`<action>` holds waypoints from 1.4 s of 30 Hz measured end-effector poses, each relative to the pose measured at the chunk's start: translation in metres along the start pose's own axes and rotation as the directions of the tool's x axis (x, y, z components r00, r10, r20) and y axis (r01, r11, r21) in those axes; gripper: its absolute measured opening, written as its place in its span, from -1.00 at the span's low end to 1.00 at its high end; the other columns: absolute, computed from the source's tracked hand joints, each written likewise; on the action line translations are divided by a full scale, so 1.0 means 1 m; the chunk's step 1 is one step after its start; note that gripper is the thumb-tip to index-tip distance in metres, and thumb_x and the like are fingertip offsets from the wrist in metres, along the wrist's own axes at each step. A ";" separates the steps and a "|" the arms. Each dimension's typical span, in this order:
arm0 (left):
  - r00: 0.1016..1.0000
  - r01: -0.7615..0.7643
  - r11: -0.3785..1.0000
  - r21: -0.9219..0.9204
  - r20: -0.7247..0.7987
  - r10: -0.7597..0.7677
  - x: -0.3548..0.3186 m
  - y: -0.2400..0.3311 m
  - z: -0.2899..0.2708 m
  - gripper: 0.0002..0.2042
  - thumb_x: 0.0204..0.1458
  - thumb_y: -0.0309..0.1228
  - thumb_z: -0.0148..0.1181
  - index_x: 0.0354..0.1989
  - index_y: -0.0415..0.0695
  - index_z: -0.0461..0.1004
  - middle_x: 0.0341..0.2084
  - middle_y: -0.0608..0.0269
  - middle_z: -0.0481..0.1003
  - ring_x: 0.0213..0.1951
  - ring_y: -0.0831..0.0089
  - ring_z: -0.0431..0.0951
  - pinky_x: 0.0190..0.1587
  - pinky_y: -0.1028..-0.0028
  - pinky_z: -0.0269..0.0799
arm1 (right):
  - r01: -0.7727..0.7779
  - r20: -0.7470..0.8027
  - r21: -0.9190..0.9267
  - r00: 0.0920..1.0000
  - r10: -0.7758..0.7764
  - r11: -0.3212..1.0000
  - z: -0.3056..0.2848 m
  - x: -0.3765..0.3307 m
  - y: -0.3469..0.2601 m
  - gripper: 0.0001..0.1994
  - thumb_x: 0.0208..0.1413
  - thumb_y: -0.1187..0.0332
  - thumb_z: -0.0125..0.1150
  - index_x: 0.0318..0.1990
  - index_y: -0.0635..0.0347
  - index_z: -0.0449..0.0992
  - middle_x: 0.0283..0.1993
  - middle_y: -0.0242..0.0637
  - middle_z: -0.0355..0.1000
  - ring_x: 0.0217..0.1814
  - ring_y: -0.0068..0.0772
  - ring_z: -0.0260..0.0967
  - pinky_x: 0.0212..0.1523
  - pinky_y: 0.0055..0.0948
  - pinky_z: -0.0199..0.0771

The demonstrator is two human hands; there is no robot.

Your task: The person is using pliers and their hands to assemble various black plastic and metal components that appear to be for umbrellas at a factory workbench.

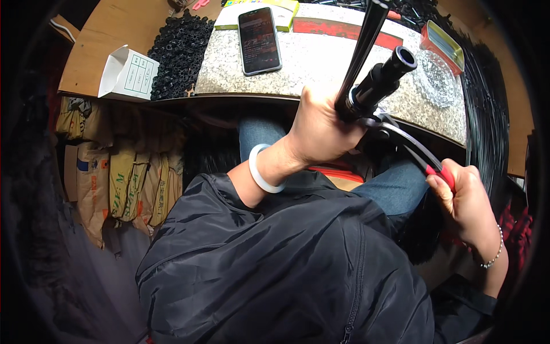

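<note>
My left hand [319,127], with a white bangle on its wrist, is closed around a bundle of long black rods [366,40] and a black tubular part [385,77] at the edge of the speckled stone bench [321,63]. My right hand [467,202], wearing a bead bracelet, grips the red handles of pliers [427,157]. The pliers' metal jaws reach up to the base of the black part just below my left hand.
On the bench lie a dark smartphone [259,40], a yellow-green box [281,12], a red box [442,46] and a clear glass dish [436,77]. A heap of small black rings [179,51] and an open white carton [127,73] sit at left. Brown sacks [120,183] stand below.
</note>
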State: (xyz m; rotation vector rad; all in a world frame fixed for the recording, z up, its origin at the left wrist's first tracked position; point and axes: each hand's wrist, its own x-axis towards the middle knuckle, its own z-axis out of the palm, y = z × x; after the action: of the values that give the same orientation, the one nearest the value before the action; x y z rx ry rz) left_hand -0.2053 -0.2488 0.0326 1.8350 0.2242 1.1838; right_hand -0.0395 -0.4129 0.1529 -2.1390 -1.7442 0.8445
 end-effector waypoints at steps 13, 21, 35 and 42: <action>0.936 0.319 0.915 -0.248 -0.069 -0.346 0.008 0.029 0.015 -0.84 0.04 -0.58 0.07 -0.24 -0.36 0.51 -0.77 0.47 0.37 -0.75 0.81 0.26 -0.71 0.73 0.09 | 0.538 -0.666 0.446 0.734 -0.136 0.715 0.102 0.050 0.020 -0.59 -0.15 0.49 0.37 -0.07 0.35 0.44 -0.08 -0.20 0.34 -0.15 -0.47 0.29 -0.09 -0.48 0.31; 0.987 0.136 0.955 -0.262 -0.046 -0.153 0.003 0.018 0.023 -0.71 -0.21 -0.66 0.17 -0.22 -0.29 0.50 -0.35 0.08 0.56 -0.38 0.51 0.54 -0.29 0.51 0.47 | 0.667 -0.859 0.279 0.495 -0.131 0.691 0.098 0.077 -0.028 -0.82 -0.15 0.57 0.35 -0.32 0.38 0.56 -0.14 -0.11 0.42 -0.20 -0.45 0.38 -0.18 -0.56 0.36; 0.973 0.024 0.998 -0.054 -0.226 -0.036 0.013 0.024 0.019 -0.90 0.02 -0.56 0.13 -0.33 -0.33 0.53 -0.68 0.40 0.43 -0.65 0.70 0.38 -0.60 0.68 0.24 | 0.661 -0.748 0.140 0.558 -0.359 0.737 0.081 0.059 -0.006 -0.86 -0.03 0.63 0.11 -0.27 0.33 0.47 -0.22 -0.12 0.37 -0.23 -0.33 0.34 -0.20 -0.51 0.34; 0.944 0.237 0.955 -0.180 -0.188 -0.270 0.012 0.024 0.004 -0.87 0.03 -0.63 0.06 -0.28 -0.35 0.52 -0.72 0.43 0.41 -0.73 0.81 0.26 -0.70 0.72 0.06 | 0.078 0.033 0.779 0.986 -0.164 0.623 0.065 0.001 0.016 -0.84 0.22 0.40 -0.15 -0.28 0.32 0.30 -0.25 -0.15 0.46 -0.41 -0.54 0.40 -0.41 -0.60 0.37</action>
State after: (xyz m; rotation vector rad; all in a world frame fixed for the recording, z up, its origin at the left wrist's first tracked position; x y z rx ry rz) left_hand -0.2030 -0.2584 0.0580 1.4938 0.4631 1.1767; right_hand -0.0642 -0.4268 0.0923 -1.3828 -1.1796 1.3711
